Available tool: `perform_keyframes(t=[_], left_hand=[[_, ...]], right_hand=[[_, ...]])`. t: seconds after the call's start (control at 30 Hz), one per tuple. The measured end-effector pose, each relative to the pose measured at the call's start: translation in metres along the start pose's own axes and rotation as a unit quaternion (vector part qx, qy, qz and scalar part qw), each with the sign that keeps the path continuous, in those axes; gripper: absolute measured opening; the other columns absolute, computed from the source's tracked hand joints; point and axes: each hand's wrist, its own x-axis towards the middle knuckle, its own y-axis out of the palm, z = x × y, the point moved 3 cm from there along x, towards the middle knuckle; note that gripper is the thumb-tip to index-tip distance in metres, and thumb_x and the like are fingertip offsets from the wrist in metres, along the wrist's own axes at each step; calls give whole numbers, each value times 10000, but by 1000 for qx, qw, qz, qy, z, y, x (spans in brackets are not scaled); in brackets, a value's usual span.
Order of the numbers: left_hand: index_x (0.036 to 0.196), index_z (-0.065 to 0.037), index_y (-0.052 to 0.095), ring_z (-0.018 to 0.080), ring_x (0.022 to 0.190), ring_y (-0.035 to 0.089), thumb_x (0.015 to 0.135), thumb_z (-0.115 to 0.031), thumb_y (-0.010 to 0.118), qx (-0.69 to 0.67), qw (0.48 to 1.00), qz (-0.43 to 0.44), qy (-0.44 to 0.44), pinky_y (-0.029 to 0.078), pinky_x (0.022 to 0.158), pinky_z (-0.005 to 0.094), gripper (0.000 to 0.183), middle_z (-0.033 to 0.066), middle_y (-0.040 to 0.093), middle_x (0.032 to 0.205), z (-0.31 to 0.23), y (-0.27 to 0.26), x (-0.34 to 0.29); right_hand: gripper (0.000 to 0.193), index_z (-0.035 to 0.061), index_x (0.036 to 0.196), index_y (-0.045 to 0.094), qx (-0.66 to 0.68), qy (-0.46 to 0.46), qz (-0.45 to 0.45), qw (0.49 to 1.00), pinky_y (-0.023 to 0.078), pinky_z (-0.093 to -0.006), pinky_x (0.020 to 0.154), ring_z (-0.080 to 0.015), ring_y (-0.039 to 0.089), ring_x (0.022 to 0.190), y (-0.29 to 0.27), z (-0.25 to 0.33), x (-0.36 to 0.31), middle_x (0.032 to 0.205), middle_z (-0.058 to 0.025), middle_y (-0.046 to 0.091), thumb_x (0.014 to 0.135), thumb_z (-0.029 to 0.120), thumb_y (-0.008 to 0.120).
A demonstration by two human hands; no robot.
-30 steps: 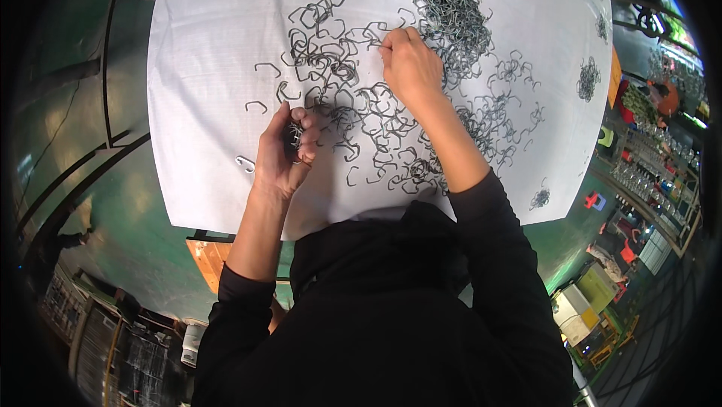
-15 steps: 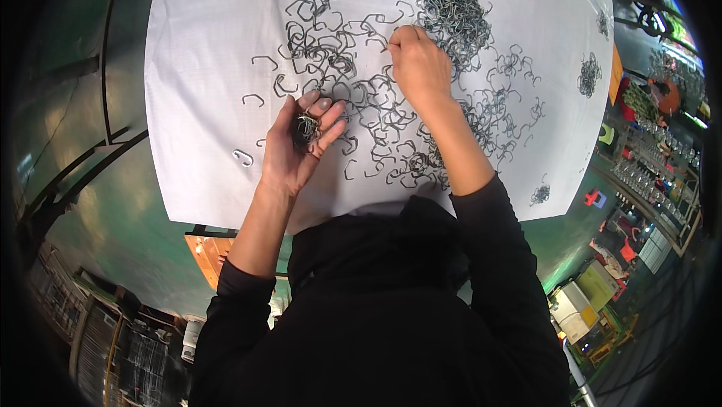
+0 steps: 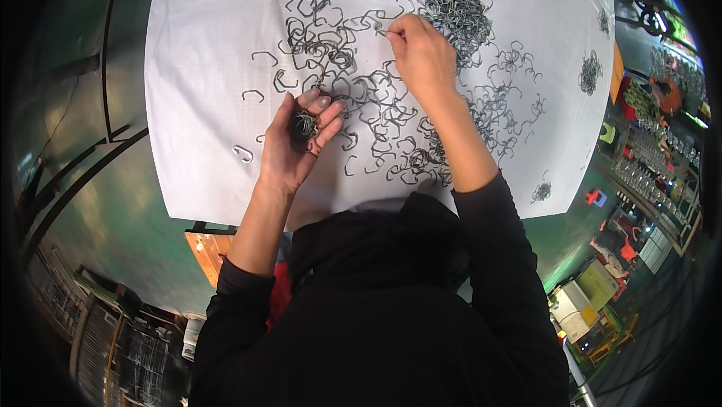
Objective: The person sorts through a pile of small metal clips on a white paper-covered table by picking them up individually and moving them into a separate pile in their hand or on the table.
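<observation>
My left hand [image 3: 297, 140] lies palm up on the white table cover [image 3: 203, 54], cupping a small bunch of dark metal wire clips [image 3: 304, 123] in its fingers. My right hand [image 3: 421, 54] is farther up, its fingertips pinched on one clip [image 3: 380, 31] at the edge of the scattered clips [image 3: 361, 99]. A dense heap of the same clips [image 3: 451, 1] sits just beyond my right hand. A single clip [image 3: 242, 153] lies alone left of my left hand.
Small clumps of clips [image 3: 590, 72] lie near the right edge of the cover, another [image 3: 541, 191] near the front edge. Green floor [image 3: 98, 204] surrounds the table; crates and coloured items [image 3: 647, 174] crowd the right side. A wooden stool [image 3: 210, 245] shows under the table edge.
My left hand turned from closed over the clips to palm up with them showing. My right hand moved up toward the heap and pinched a clip.
</observation>
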Motion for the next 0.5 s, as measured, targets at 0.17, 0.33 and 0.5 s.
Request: perform_keyframes(t=[0.17, 0.33, 0.5], left_hand=[[1098, 11, 491, 280, 1013, 575, 958, -332, 344, 34, 999, -38, -7, 515, 845, 359, 399, 134, 583, 988, 8, 2, 5], [1027, -3, 510, 209, 836, 590, 957, -324, 356, 29, 999, -37, -4, 536, 742, 301, 363, 80, 555, 859, 5, -7, 9], [811, -65, 488, 132, 627, 470, 945, -332, 401, 41, 998, -48, 4, 429, 527, 228, 311, 36, 488, 748, -2, -2, 3]], right_hand=[[101, 80, 795, 602, 279, 82, 124, 949, 468, -339, 606, -233, 607, 677, -4, 26, -31, 761, -70, 637, 737, 136, 664], [70, 70, 798, 621, 154, 58, 121, 979, 473, -315, 609, -203, 601, 664, -1, 6, -31, 767, -46, 604, 755, 113, 655], [124, 61, 816, 579, 7, -47, 149, 988, 478, -325, 601, -213, 601, 663, 13, -3, -33, 759, -48, 570, 746, 119, 664]])
